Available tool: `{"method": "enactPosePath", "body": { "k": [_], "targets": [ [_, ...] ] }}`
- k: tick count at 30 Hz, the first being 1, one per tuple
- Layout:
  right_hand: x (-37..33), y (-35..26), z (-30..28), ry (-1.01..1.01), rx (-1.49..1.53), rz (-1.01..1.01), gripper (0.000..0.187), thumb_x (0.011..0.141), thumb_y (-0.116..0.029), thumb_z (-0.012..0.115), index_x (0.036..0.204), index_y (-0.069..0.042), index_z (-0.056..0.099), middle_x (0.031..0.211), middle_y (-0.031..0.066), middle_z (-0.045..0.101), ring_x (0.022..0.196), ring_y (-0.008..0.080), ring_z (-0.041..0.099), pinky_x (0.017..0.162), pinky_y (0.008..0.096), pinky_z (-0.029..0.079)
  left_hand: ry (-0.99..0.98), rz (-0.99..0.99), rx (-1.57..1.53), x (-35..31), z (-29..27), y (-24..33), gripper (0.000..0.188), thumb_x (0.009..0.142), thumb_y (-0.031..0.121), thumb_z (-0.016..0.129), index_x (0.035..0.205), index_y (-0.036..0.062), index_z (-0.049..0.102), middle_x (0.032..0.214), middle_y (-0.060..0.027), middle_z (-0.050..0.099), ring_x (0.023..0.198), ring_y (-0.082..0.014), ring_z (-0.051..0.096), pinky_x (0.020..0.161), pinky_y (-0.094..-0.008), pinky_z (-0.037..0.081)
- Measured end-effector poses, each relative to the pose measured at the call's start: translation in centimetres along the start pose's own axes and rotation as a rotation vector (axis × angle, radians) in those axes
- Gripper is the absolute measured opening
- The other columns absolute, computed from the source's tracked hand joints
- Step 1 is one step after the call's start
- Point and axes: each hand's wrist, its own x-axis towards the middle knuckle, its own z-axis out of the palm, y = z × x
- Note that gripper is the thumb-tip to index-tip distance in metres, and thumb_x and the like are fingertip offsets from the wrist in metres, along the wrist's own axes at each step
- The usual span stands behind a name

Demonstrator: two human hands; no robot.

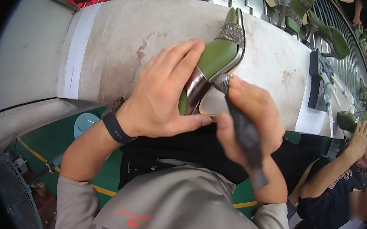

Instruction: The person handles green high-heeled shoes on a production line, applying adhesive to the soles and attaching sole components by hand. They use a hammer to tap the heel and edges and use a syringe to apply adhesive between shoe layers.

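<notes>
Worn counter (276, 74): green shoe (219, 56) reaches far edge; left hand (162, 86) clasps it, right hand (260, 114) grips dark tool (245, 128).

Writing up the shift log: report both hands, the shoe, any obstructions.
Left hand gripping green heeled shoe, toe pointing away. Right hand gripping dark-handled tool, metal head at shoe. Black box off right, obstructing nothing.

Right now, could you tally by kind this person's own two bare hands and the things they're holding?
Bare hands: 2 (left hand, right hand)
Green high-heeled shoe with a glittery grey strap: 1
Dark hand tool with a rounded metal head: 1
Total: 4
</notes>
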Motion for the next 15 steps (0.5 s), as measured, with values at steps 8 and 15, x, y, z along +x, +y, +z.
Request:
{"method": "enactPosePath", "body": {
  "k": [8, 15],
  "targets": [
    [-1.0, -1.3, -4.7, 0.062, 0.248, 0.539, 0.038, 0.089, -0.006, 0.081, 0.123, 0.005, 0.068, 0.117, 0.0182, 0.076, 0.106, 0.0228, 0.074, 0.094, 0.0333, 0.057, -0.147, -0.032, -0.051, 1.9, -1.5, 0.9, 0.108, 0.073, 0.037, 0.091, 0.157, -0.0078, 0.039, 0.151, -0.0290, 0.050, 0.138, -0.0448, 0.053, 0.116, -0.0460, 0.042],
    [0.9, -0.2, -6.5, 0.333, 0.453, 0.461, 0.039, 0.098, -0.022, 0.072, 0.121, 0.008, 0.064, 0.117, 0.0265, 0.074, 0.113, 0.0290, 0.071, 0.105, 0.0405, 0.053, -0.091, -0.092, 0.044, 6.9, 1.9, 1.5, 0.099, 0.078, 0.027, 0.084, 0.152, -0.0169, 0.036, 0.130, -0.0346, 0.061, 0.121, -0.0497, 0.060, 0.106, -0.0505, 0.047]
  ]
}}
